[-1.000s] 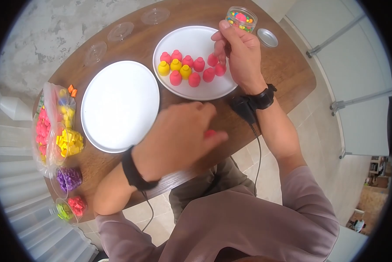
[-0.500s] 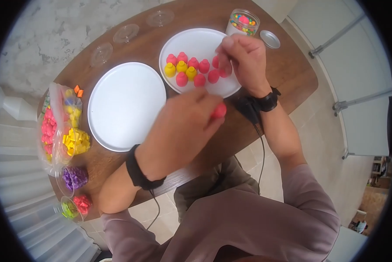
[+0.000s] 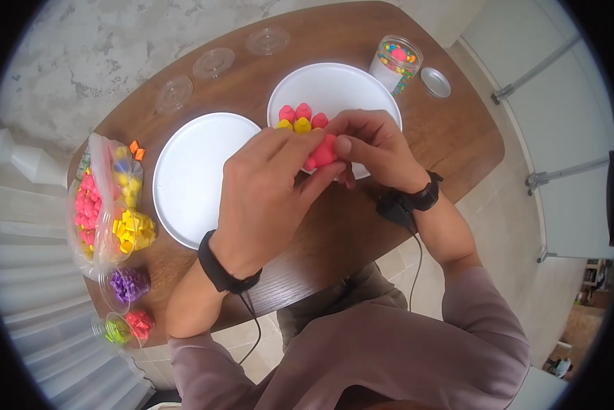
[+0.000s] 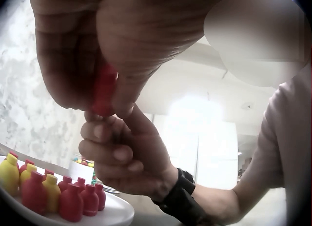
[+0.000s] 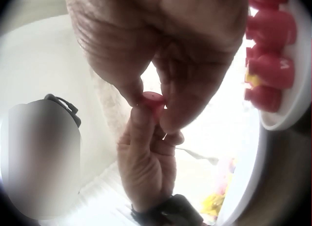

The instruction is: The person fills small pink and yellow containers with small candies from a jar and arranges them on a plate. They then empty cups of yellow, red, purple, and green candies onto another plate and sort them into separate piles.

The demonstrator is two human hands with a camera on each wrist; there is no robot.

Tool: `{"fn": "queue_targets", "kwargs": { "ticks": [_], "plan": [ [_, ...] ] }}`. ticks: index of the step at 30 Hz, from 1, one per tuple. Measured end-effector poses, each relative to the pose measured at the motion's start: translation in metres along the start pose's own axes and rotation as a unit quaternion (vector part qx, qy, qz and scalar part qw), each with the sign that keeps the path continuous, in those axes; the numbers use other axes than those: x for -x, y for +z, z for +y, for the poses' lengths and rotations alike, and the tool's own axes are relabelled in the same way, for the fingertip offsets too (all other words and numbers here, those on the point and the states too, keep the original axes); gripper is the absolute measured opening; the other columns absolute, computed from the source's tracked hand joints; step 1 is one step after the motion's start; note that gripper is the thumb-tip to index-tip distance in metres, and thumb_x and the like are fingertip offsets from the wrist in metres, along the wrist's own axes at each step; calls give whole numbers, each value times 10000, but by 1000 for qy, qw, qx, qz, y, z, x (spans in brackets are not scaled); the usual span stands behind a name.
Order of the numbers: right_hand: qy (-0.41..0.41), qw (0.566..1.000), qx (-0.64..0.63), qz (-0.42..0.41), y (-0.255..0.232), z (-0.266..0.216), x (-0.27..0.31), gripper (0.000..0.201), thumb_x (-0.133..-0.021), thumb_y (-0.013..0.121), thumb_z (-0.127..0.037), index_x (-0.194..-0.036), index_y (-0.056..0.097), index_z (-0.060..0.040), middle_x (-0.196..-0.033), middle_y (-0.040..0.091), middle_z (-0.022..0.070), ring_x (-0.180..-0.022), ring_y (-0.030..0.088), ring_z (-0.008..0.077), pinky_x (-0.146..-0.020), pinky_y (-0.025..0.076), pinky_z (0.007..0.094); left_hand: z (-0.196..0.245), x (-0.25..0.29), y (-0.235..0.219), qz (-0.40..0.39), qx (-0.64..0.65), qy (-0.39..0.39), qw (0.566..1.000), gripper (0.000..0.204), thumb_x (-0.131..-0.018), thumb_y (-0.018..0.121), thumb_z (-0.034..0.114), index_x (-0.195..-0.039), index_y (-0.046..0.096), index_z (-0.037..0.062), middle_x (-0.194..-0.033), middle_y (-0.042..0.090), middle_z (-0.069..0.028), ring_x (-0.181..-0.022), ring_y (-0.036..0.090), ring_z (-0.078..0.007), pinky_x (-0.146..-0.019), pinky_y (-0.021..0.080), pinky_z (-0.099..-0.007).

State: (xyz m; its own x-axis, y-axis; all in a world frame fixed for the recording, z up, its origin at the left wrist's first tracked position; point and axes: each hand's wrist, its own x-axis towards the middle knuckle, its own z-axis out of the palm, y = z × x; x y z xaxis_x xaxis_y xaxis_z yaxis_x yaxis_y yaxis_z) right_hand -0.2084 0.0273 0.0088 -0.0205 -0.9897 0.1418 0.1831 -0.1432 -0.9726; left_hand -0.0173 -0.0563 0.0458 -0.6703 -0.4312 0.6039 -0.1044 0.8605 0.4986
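A small pink bottle [image 3: 322, 154] is held up between both hands, over the near edge of the right-hand white plate [image 3: 334, 72]. My left hand [image 3: 266, 184] pinches it between thumb and fingers. Thumb and forefinger of my right hand [image 3: 375, 147] close on it from the other side. Its round, flat end [image 5: 154, 95] shows in the right wrist view, between the fingertips. Behind the hands, several pink bottles [image 4: 72, 202] and yellow bottles [image 4: 52, 193] stand upright on that plate; in the head view the hands hide many of them.
Another white plate [image 3: 190, 174] lies to the left. A clear jar [image 3: 397, 61] with colourful pieces stands back right beside a silver lid [image 3: 435, 83]. Clear discs [image 3: 213, 63] line the far edge. Left are a plastic bag [image 3: 98, 198] and tubs of yellow [image 3: 134, 232] and purple pieces [image 3: 129, 283].
My left hand has brought the pink bottle up to my right hand, and the fingers of both now meet on it. The head view has shifted slightly.
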Motion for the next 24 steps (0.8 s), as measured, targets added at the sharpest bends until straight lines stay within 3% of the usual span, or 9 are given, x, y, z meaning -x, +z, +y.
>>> {"fn": "queue_targets", "kwargs": {
  "ticks": [3, 7, 9, 15, 18, 21, 22, 23, 24],
  "plan": [
    [70, 996, -41, -31, 1, -7, 1, 290, -1033, 625, -269, -1147, 683, -8, -868, 716, 47, -621, 650, 95, -544, 529, 227, 2, -2, -3, -21, 30, -4, 999, 368, -748, 852, 50, -1100, 747, 28, -808, 672, -72, -652, 633, -174, -628, 529, -284],
    [78, 983, -160, -37, 2, 1, 1, 312, -1040, 610, -279, -1183, 666, -8, -903, 712, 49, -667, 671, 108, -578, 552, 238, -1, -6, -7, -30, 68, -32, 997, 400, -742, 857, 49, -1130, 761, 37, -761, 669, -70, -637, 620, -152, -604, 494, -267],
    [89, 957, -272, -49, 5, 6, 1, 328, -1045, 600, -281, -1223, 644, -8, -946, 708, 52, -723, 688, 123, -619, 568, 254, -2, -7, -6, -31, 100, -49, 993, 411, -740, 858, 46, -1139, 763, 40, -749, 668, -70, -636, 617, -145, -599, 483, -261],
    [134, 911, -387, -48, 4, 16, 1, 360, -1058, 572, -295, -1255, 618, 2, -976, 704, 69, -784, 697, 138, -662, 576, 269, -9, -6, 1, -18, 151, -100, 983, 399, -747, 846, 24, -1137, 764, 34, -748, 667, -67, -644, 613, -129, -610, 474, -246],
    [134, 894, -425, -49, 7, 13, 1, 377, -1063, 556, -311, -1269, 610, 1, -977, 702, 67, -828, 698, 137, -691, 578, 279, -14, -6, 3, 5, 175, -94, 980, 395, -741, 835, -6, -1128, 757, 10, -766, 677, -79, -656, 616, -129, -621, 476, -250],
    [115, 899, -418, -65, 7, 14, 2, 397, -1068, 537, -346, -1271, 607, -12, -988, 703, 72, -825, 688, 136, -704, 569, 287, -16, -3, 2, -3, 207, -94, 974, 347, -822, 804, -13, -1161, 728, -17, -911, 724, -104, -735, 682, -137, -670, 537, -248],
    [111, 899, -418, -65, 6, 17, 2, 397, -1068, 537, -346, -1271, 607, -12, -988, 703, 72, -825, 688, 136, -704, 569, 287, -13, 0, 4, 11, 337, -201, 920, 339, -867, 779, 13, -1196, 704, -26, -939, 729, -108, -760, 689, -145, -678, 544, -255],
    [95, 894, -433, -65, 5, 20, 3, 417, -1069, 524, -372, -1273, 602, -17, -999, 704, 79, -816, 681, 136, -705, 562, 285, -12, 1, 6, 25, 456, -301, 837, 335, -912, 753, 40, -1230, 680, -36, -967, 735, -112, -785, 696, -152, -686, 551, -262],
    [79, 888, -447, -65, 4, 20, 3, 437, -1070, 511, -398, -1275, 596, -21, -1010, 705, 86, -806, 675, 136, -705, 555, 283, -14, 0, 7, 23, 456, -296, 839, 335, -912, 753, 40, -1230, 680, -36, -967, 735, -112, -785, 696, -152, -686, 551, -262]
  ]
}}
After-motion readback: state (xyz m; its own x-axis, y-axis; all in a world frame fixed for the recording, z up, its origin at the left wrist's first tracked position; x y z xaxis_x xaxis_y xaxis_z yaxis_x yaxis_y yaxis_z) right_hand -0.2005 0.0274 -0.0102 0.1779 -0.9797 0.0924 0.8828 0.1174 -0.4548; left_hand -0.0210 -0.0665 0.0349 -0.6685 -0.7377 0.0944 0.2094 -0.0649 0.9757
